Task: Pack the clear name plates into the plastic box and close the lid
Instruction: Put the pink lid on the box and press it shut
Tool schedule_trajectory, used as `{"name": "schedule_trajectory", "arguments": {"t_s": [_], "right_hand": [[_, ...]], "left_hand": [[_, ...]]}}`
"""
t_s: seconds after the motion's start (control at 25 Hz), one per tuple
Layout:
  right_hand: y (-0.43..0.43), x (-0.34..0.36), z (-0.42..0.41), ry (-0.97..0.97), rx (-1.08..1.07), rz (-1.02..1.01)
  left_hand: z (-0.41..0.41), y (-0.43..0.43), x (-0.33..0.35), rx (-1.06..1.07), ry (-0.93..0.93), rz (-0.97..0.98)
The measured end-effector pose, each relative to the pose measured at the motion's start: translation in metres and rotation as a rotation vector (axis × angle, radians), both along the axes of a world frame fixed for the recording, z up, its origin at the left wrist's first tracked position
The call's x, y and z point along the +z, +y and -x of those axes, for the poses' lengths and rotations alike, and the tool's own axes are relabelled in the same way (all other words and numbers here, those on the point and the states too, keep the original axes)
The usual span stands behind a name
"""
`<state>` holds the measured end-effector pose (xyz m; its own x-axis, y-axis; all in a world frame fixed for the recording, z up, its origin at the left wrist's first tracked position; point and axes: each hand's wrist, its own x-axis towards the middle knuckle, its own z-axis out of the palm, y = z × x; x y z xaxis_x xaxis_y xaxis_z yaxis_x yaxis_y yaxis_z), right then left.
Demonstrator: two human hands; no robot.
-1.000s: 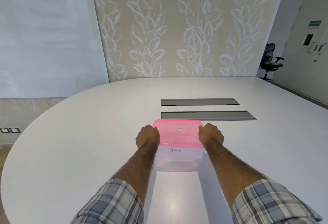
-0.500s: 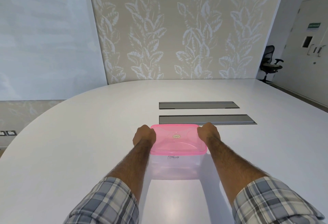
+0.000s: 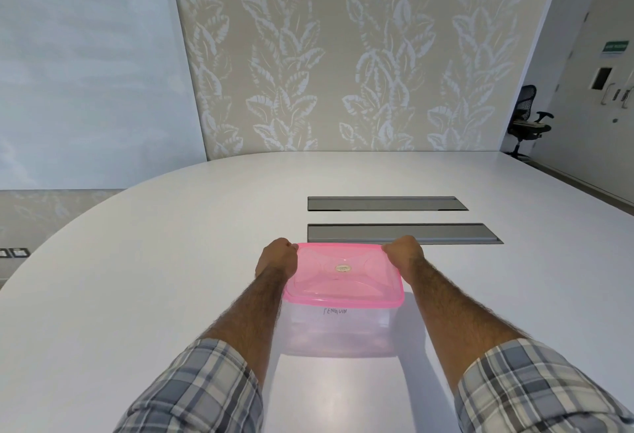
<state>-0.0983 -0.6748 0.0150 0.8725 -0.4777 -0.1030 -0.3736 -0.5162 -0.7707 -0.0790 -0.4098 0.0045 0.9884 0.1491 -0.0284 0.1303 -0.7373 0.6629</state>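
Note:
A clear plastic box [image 3: 338,333] with "PENGUIN" handwritten on its near wall stands on the white table [image 3: 137,278]. A translucent pink lid [image 3: 343,278] lies flat on top of it. My left hand [image 3: 276,257] grips the lid's far left corner. My right hand [image 3: 404,256] grips the far right corner. Both hands have the fingers curled over the lid's far edge. No clear name plates can be made out through the box walls.
Two long grey cable hatches [image 3: 404,233] [image 3: 386,203] are set into the table just beyond the box. A black office chair [image 3: 526,124] stands by a door at the far right. The table's curved edge runs along the left.
Both hands have slid from the middle of the lid's sides toward its far corners. The box now appears nearer and lower in view.

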Motion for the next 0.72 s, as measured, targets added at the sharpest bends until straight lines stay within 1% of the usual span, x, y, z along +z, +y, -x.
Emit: {"name": "schedule_trajectory", "arguments": {"t_s": [0.16,0.28,0.4,0.6,0.72], "right_hand": [[-0.001,0.000,-0.003,-0.026,-0.006,-0.063],[-0.001,-0.001,-0.003,-0.051,-0.028,-0.065],[0.002,-0.003,-0.001,-0.067,-0.024,-0.040],[0.010,-0.008,0.000,-0.069,-0.033,0.089],[0.008,-0.007,-0.005,-0.071,-0.044,0.063]], "left_hand": [[-0.005,0.005,0.002,-0.029,-0.067,0.055],[-0.008,0.005,0.004,-0.029,-0.054,0.025],[-0.005,0.004,-0.002,-0.017,-0.055,0.022],[0.001,0.001,-0.007,0.013,-0.095,0.012],[-0.006,0.002,-0.005,0.003,-0.049,0.048]]}}
